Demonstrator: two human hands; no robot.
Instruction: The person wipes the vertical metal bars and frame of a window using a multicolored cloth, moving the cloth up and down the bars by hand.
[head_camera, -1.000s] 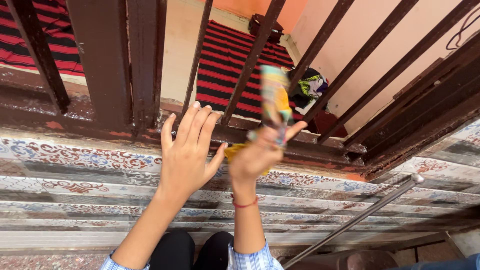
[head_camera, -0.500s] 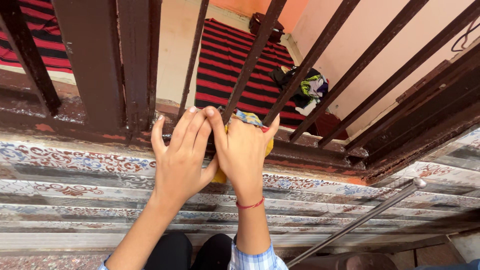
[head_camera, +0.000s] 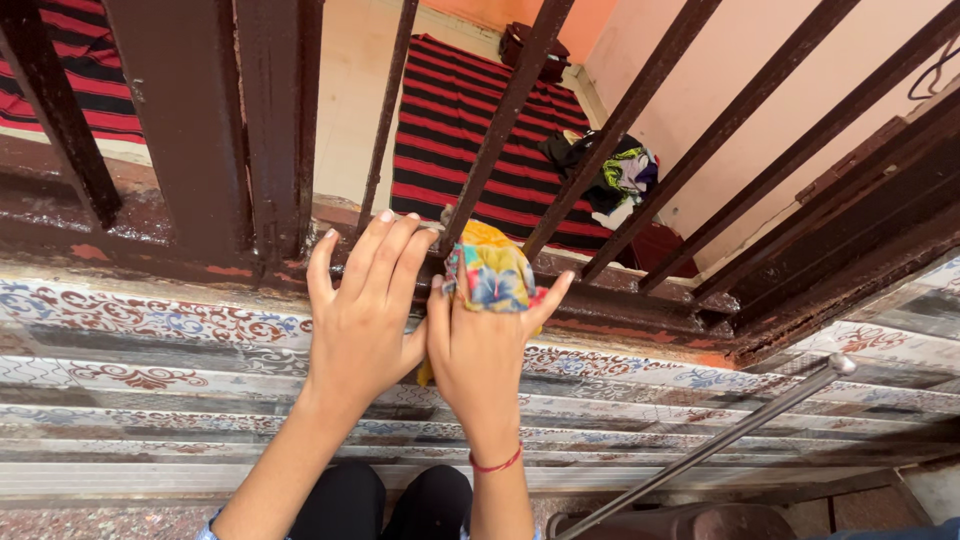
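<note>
— What's the setting here?

— A rusty brown window grille (head_camera: 520, 95) over a patterned tile sill (head_camera: 150, 320), with a room below seen through the bars: a red and black striped mat (head_camera: 460, 120) on a pale floor and a heap of dark clothes (head_camera: 610, 170) by the pink wall.

— And the cloth?

— A floral yellow cloth (head_camera: 488, 270), bunched, sits at the foot of one slanted bar, on the rusty bottom rail (head_camera: 620, 300). The right hand (head_camera: 480, 350) grips it, thumb spread out to the right, with a yellow tail hanging below the palm.

— Which way does it run?

— Its long axis seems to go from the tail near the wrist up and away toward the bars, the bunched end pointing into the grille. The folds are hard to read, so I would not swear to that.

— The other hand?

— The left hand (head_camera: 365, 320) lies flat and empty, fingers together, touching the rail just beside the right one.

— What could go wrong?

— I judge the cloth might slip between the bars and drop into the room if the grip loosens. The flaking rust might also snag the fabric or scrape the knuckles.
</note>
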